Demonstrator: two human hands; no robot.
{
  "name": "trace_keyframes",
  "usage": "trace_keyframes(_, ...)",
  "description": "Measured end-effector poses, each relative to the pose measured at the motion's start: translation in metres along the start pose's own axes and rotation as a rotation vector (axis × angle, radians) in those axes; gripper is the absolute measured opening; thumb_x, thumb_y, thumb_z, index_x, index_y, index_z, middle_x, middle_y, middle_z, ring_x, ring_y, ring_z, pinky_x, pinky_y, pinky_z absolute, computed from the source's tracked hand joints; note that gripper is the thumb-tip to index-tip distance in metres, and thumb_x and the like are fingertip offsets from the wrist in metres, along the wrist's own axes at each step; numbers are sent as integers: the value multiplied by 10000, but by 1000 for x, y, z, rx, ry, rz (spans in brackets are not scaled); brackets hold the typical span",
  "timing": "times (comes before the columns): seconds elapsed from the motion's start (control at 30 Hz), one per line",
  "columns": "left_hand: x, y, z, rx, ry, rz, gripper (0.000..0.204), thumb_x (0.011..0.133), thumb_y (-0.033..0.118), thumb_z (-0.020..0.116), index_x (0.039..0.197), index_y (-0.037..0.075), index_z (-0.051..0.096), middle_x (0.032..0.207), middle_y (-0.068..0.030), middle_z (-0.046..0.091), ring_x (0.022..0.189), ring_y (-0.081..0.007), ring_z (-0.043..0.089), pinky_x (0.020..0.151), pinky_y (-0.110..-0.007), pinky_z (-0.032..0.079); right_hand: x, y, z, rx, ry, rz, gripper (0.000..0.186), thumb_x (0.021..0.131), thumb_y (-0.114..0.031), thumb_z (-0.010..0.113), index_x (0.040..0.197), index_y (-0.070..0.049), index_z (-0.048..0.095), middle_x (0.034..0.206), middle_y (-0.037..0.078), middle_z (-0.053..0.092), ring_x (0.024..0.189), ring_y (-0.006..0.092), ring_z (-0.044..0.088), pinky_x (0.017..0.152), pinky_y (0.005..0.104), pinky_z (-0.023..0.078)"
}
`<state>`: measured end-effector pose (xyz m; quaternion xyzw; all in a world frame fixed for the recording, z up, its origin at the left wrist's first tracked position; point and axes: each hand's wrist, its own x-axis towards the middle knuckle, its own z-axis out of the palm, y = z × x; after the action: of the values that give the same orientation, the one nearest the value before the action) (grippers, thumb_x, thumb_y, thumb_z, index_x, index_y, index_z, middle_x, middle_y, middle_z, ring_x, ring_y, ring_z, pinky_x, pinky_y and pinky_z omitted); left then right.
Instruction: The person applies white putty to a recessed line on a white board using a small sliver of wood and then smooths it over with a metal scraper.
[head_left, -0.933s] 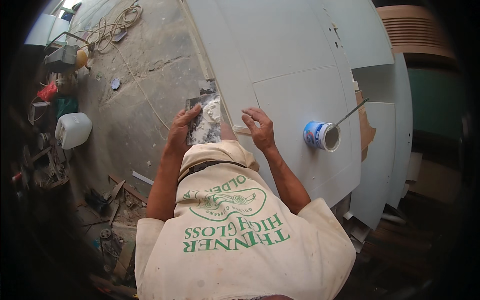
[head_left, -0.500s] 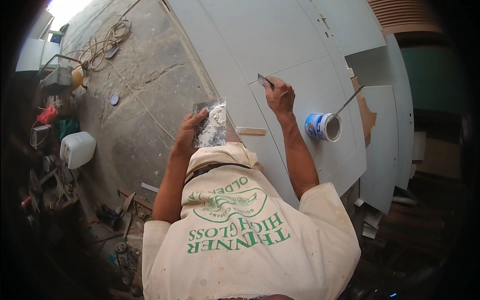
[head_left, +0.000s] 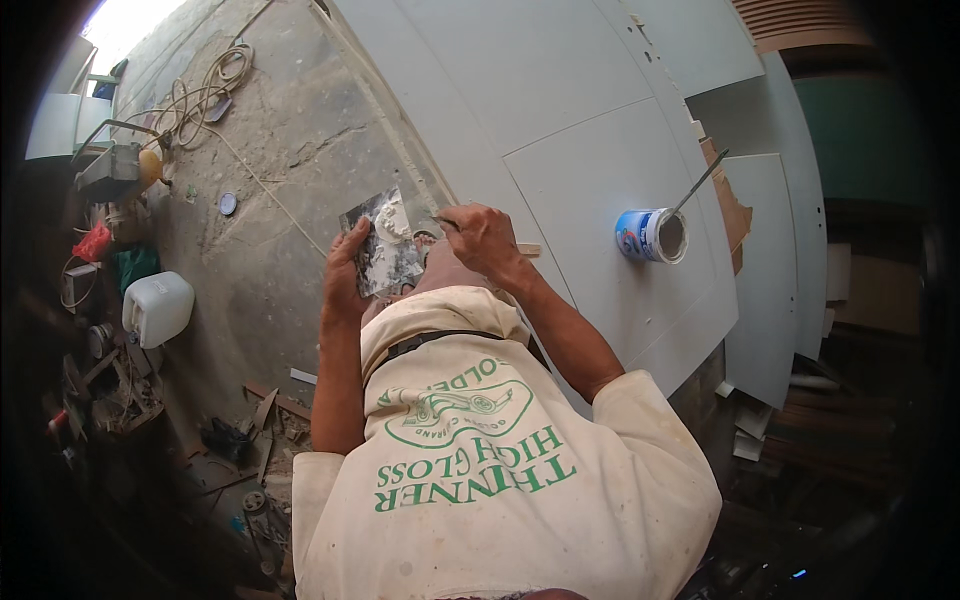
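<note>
My left hand (head_left: 345, 272) is closed on the edge of a flat metal plate (head_left: 408, 264), which is tilted and smeared with white putty (head_left: 391, 222). My thumb lies over the plate's near side. Just to its right, my right hand (head_left: 486, 238) is closed around a small putty knife (head_left: 444, 221). Its blade points left toward the plate, with a small gap between them; my fingers hide most of the knife. Beyond both hands lies a large pale grey panel (head_left: 600, 170) with thin grooved lines across it.
An open blue-and-white can (head_left: 632, 235) lies or leans on the panel at right, a stick (head_left: 702, 180) protruding from its mouth. Behind my right wrist is a wooden strip (head_left: 530, 250). A white jerrycan (head_left: 158, 308), coiled hose (head_left: 215, 80) and scrap wood (head_left: 265, 410) lie left.
My right hand has drawn back from the panel's groove, leftward and nearer, bringing the putty knife beside the plate. The left hand has shifted left, tilting the plate.
</note>
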<state>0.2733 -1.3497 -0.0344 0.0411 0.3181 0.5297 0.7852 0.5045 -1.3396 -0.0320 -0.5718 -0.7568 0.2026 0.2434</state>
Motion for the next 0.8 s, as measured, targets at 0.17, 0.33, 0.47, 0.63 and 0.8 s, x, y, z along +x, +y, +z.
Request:
trace_keyframes(0.17, -6, 16, 2, 106, 13, 46, 133, 1008, 128, 646, 1065, 11, 675, 966, -105, 755, 783, -184, 752, 695, -332, 645, -25, 19, -24, 863, 19, 551, 142, 989, -101, 652, 1043, 29, 665, 814, 75, 716, 686, 146, 699, 561, 276, 549)
trace_keyframes(0.33, -3, 26, 13, 255, -88, -3, 146, 994, 149, 681, 1067, 24, 669, 917, -80, 754, 710, -151, 741, 622, -301, 631, -47, -2, -56, 1066, 26, 530, 216, 1026, -152, 593, 1134, 16, 675, 924, 93, 731, 860, 167, 711, 755, 298, 578)
trace_keyframes(0.47, -4, 38, 41, 432, -105, -68, 161, 981, 189, 711, 1046, 47, 670, 890, -57, 742, 683, -126, 724, 601, -289, 621, -42, -45, -81, 294, 119, -26, 269, 924, -81, 682, 1186, -62, 743, 1223, 129, 692, 1140, 268, 622, 953, 386, 556)
trace_keyframes(0.63, 8, 41, 65, 558, -214, -163, 240, 971, 198, 719, 1084, -10, 675, 891, -95, 746, 691, -133, 730, 592, -276, 624, -38, -70, -107, -54, 131, -274, 385, 780, -18, 778, 1159, -81, 756, 1313, 120, 647, 1164, 314, 596, 971, 413, 553)
trace_keyframes(0.8, 33, 16, 87, 671, -260, -251, 222, 964, 200, 728, 1066, 5, 701, 892, -79, 748, 702, -124, 724, 607, -280, 616, -42, -45, -124, -189, 133, -293, 308, 797, -84, 762, 1103, -54, 755, 1232, 126, 673, 1152, 309, 595, 996, 405, 532)
